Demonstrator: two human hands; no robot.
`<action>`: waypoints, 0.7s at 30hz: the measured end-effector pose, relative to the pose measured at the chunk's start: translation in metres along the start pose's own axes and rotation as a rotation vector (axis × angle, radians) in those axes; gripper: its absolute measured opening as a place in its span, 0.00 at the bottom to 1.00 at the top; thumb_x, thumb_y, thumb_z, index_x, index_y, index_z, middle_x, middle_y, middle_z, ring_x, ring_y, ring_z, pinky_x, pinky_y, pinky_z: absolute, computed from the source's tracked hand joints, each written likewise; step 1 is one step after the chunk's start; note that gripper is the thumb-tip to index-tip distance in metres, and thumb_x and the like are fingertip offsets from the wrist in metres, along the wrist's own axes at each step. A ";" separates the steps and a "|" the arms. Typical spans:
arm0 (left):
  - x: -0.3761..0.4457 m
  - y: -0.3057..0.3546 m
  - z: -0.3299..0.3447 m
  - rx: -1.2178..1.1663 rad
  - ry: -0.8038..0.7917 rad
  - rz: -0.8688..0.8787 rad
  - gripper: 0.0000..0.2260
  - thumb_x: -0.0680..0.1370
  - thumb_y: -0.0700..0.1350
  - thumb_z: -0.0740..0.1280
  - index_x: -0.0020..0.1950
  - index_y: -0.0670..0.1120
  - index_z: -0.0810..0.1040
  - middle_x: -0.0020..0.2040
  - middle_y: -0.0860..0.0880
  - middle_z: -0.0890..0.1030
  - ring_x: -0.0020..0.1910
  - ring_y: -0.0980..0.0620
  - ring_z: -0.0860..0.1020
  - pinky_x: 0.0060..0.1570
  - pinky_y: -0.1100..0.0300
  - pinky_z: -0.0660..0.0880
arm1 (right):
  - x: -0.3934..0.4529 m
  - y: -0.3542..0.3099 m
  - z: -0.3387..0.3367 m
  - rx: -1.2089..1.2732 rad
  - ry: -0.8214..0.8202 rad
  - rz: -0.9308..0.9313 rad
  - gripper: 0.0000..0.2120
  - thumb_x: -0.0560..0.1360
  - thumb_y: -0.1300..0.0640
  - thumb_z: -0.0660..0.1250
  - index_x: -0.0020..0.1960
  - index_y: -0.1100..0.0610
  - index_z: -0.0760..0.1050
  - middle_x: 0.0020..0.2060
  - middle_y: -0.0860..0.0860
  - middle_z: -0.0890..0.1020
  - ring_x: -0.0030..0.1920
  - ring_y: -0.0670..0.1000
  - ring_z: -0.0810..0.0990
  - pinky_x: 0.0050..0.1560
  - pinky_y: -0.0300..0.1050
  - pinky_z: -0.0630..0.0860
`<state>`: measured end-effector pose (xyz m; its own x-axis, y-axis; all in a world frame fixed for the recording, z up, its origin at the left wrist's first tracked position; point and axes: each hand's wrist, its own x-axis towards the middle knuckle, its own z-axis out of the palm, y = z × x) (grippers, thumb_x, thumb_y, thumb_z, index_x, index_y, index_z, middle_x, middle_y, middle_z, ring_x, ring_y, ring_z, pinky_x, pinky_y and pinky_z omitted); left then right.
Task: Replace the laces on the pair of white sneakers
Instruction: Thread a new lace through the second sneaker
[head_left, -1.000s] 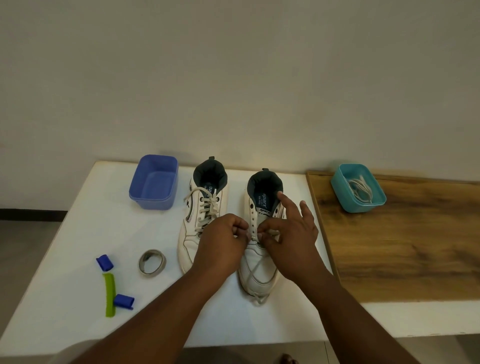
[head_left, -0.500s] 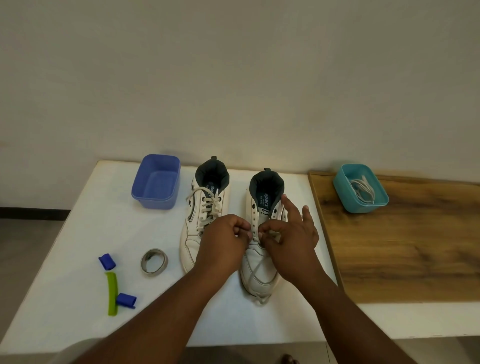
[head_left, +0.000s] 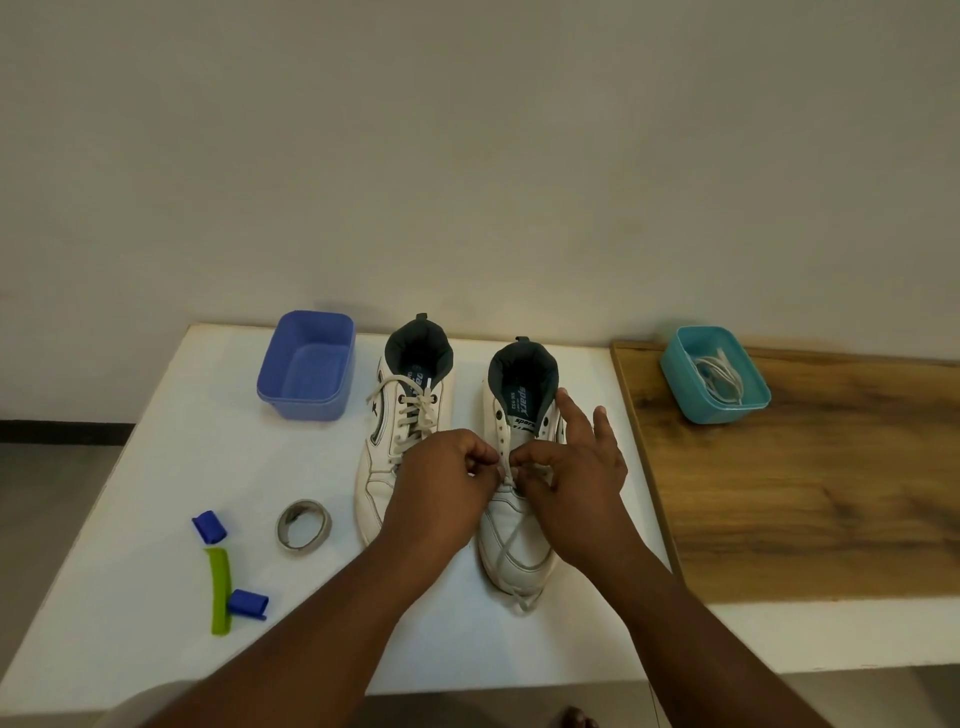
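Pinching the lace (head_left: 506, 470) at the mid eyelets of the right-hand sneaker (head_left: 519, 488), left grip (head_left: 441, 478) and right grip (head_left: 571, 467) meet over its tongue, both grasping lace. Versus a second ago barely any shift: right forefinger a bit more raised, grips same spot. Likely unthreading still mid-way. Left-hand sneaker (head_left: 402, 441), beside the left grip, fully laced. Spare laces (head_left: 719, 376) in teal tub (head_left: 698, 402), well right of the right grip.
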<state>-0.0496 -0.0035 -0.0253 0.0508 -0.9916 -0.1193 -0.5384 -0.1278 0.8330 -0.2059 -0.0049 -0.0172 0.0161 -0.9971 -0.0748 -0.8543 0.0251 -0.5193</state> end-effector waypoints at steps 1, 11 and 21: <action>-0.001 0.001 -0.001 0.041 -0.005 0.029 0.04 0.77 0.48 0.73 0.51 0.53 0.85 0.44 0.57 0.84 0.43 0.58 0.81 0.48 0.64 0.77 | 0.000 0.000 0.000 0.000 -0.002 0.002 0.09 0.77 0.52 0.72 0.50 0.37 0.83 0.82 0.45 0.53 0.82 0.58 0.42 0.78 0.61 0.46; -0.005 0.033 -0.017 -0.435 0.039 -0.046 0.07 0.84 0.44 0.57 0.48 0.46 0.72 0.44 0.50 0.84 0.45 0.52 0.83 0.49 0.55 0.79 | 0.003 0.005 -0.011 0.102 -0.049 0.050 0.12 0.84 0.47 0.60 0.59 0.41 0.82 0.82 0.45 0.54 0.82 0.55 0.46 0.79 0.60 0.48; 0.002 0.012 -0.031 0.254 0.000 0.140 0.07 0.81 0.57 0.64 0.53 0.55 0.76 0.43 0.57 0.81 0.40 0.60 0.78 0.41 0.63 0.75 | 0.003 0.008 -0.012 0.087 -0.040 0.049 0.15 0.84 0.45 0.59 0.64 0.43 0.81 0.82 0.46 0.56 0.82 0.54 0.51 0.80 0.59 0.51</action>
<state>-0.0303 -0.0074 0.0015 -0.0392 -0.9991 -0.0128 -0.7337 0.0201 0.6792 -0.2188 -0.0090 -0.0119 -0.0029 -0.9909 -0.1348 -0.8063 0.0821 -0.5858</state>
